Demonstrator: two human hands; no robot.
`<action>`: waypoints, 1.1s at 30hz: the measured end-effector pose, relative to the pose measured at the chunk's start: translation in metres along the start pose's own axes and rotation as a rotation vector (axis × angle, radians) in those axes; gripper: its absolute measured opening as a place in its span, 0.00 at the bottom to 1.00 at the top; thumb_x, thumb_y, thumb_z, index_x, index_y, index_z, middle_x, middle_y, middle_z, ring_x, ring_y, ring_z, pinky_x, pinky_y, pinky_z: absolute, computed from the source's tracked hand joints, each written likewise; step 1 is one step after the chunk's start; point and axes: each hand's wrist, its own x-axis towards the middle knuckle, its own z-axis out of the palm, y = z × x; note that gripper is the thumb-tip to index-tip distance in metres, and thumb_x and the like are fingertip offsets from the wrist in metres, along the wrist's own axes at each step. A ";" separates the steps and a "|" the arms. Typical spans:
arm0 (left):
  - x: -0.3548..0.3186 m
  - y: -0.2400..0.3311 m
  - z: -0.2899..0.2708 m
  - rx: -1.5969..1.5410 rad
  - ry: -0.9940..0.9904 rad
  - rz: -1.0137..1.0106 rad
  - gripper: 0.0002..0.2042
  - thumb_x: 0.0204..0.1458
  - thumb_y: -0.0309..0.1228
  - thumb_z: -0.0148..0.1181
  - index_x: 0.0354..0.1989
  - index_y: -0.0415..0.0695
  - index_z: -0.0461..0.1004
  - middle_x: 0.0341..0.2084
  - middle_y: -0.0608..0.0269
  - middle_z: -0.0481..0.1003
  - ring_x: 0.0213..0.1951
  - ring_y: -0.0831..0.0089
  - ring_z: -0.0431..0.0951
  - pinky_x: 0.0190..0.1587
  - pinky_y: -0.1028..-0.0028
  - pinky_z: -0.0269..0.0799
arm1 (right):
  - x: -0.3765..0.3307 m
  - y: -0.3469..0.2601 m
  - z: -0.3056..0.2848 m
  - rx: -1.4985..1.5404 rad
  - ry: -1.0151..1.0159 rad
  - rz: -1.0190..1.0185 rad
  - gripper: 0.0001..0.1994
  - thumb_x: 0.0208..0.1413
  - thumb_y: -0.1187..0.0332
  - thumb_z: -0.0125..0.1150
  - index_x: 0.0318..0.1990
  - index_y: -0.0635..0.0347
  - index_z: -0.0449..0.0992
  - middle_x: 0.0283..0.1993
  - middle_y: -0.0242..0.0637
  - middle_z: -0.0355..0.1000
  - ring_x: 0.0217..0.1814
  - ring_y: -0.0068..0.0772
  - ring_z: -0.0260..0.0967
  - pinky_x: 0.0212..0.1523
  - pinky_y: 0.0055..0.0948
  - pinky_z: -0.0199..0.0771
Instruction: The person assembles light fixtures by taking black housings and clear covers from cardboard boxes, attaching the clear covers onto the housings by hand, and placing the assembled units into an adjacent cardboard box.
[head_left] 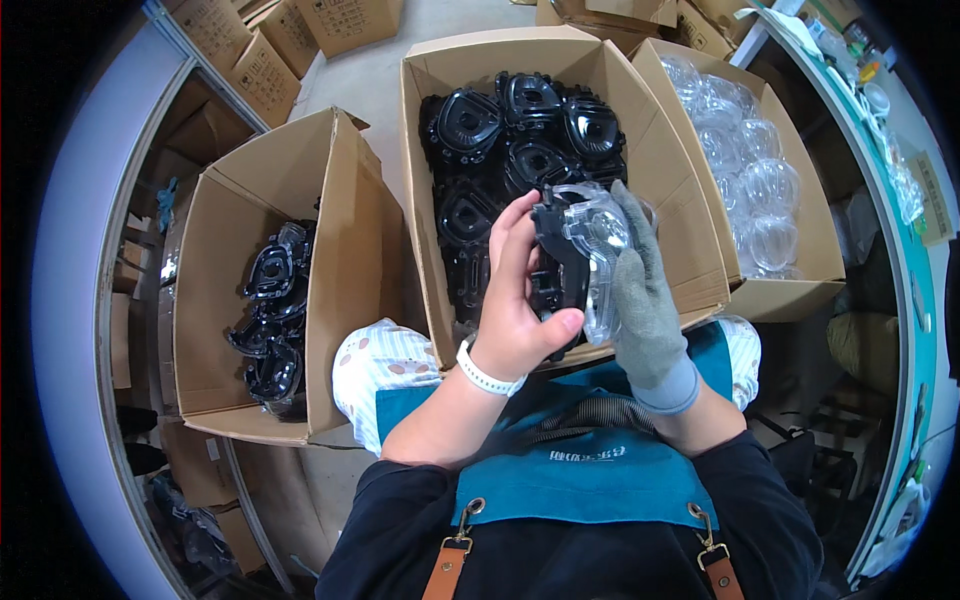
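Observation:
In front of my lap I hold a black plastic lamp housing [568, 272] and a clear plastic lamp cover [602, 245] face to face, upright on edge. My bare left hand [512, 300], with a white wristband, wraps round the housing from the left, thumb along its lower edge. My right hand [645, 315], in a grey glove, presses flat fingers against the clear cover from the right. Whether the two parts are fastened together cannot be made out. Just beyond them, an open cardboard box [685, 190] is filled with several black lamp housings [468, 125].
On the right, a cardboard box [800, 292] holds several clear covers [770, 188]. To the left, a deep box [345, 230] contains several black lamp parts [272, 270]. A green-topped bench [915, 300] flanks me at right, a white panel [95, 200] at left. More cartons [265, 80] stand behind.

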 end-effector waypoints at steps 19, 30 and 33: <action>-0.007 -0.002 0.004 0.167 0.022 -0.024 0.47 0.41 0.64 0.58 0.61 0.39 0.56 0.54 0.49 0.62 0.60 0.56 0.59 0.65 0.59 0.44 | -0.012 0.015 -0.005 0.447 -0.078 0.076 0.23 0.67 0.63 0.37 0.67 0.62 0.52 0.62 0.40 0.61 0.61 0.31 0.63 0.59 0.28 0.66; -0.012 0.020 0.011 0.462 0.084 0.236 0.27 0.58 0.47 0.46 0.51 0.30 0.68 0.52 0.47 0.67 0.53 0.57 0.69 0.57 0.66 0.60 | -0.014 0.026 -0.009 0.560 -0.010 0.291 0.28 0.62 0.56 0.49 0.65 0.58 0.52 0.57 0.35 0.65 0.58 0.28 0.64 0.59 0.29 0.65; -0.018 0.021 0.012 0.302 0.270 0.192 0.25 0.59 0.41 0.43 0.50 0.28 0.69 0.51 0.48 0.68 0.51 0.60 0.70 0.54 0.68 0.63 | -0.002 0.020 -0.009 0.204 0.150 -0.041 0.35 0.55 0.57 0.61 0.64 0.62 0.52 0.55 0.39 0.65 0.57 0.32 0.65 0.58 0.30 0.66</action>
